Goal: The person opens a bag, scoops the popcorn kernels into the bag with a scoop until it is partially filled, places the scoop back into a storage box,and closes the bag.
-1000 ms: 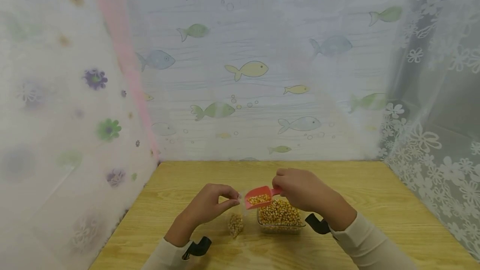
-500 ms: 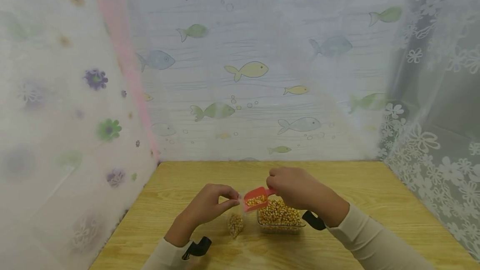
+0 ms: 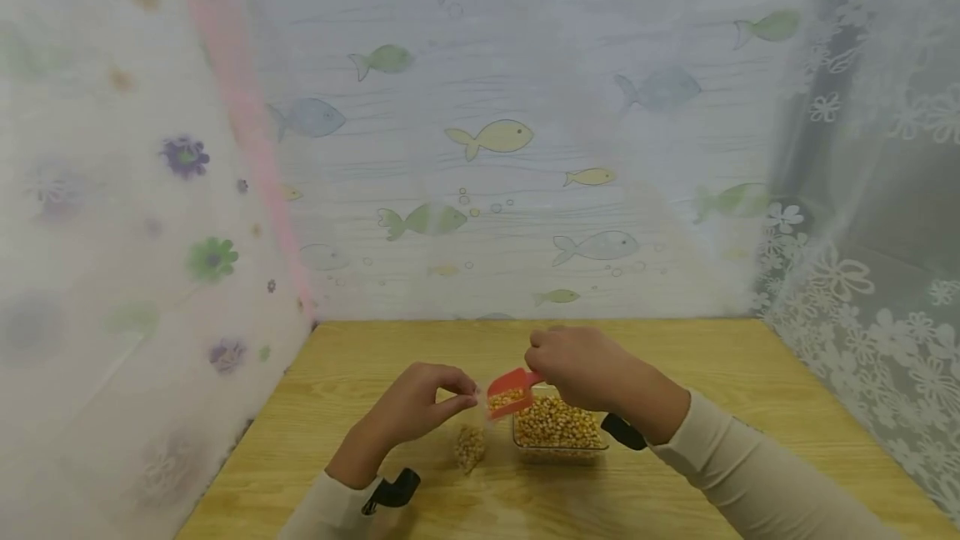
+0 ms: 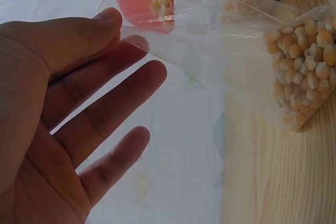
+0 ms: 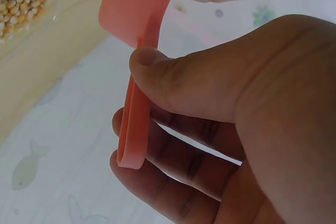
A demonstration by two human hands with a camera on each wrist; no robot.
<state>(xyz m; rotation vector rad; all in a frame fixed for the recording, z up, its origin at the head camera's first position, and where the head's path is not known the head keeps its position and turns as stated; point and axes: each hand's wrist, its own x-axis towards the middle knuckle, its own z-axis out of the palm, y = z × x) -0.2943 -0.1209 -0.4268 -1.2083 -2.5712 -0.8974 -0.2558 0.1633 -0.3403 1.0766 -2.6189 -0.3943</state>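
My left hand pinches the top edge of a clear plastic bag between thumb and forefinger, the other fingers spread. Corn kernels fill the bag's bottom, which hangs close over the table. My right hand grips the handle of a red scoop, thumb on one side and fingers on the other. Tilted toward the bag, the scoop bowl holds more kernels. In the left wrist view its tip shows through the film at the bag's mouth.
A clear rectangular container heaped with corn kernels stands on the wooden table, right of the bag and below the scoop. Fish-patterned sheeting hangs behind the table, with flowered sheeting at both sides.
My right hand has moved left with the scoop, bringing it nearer the bag and tilting its tip further down. The left hand has stayed at the bag's edge.
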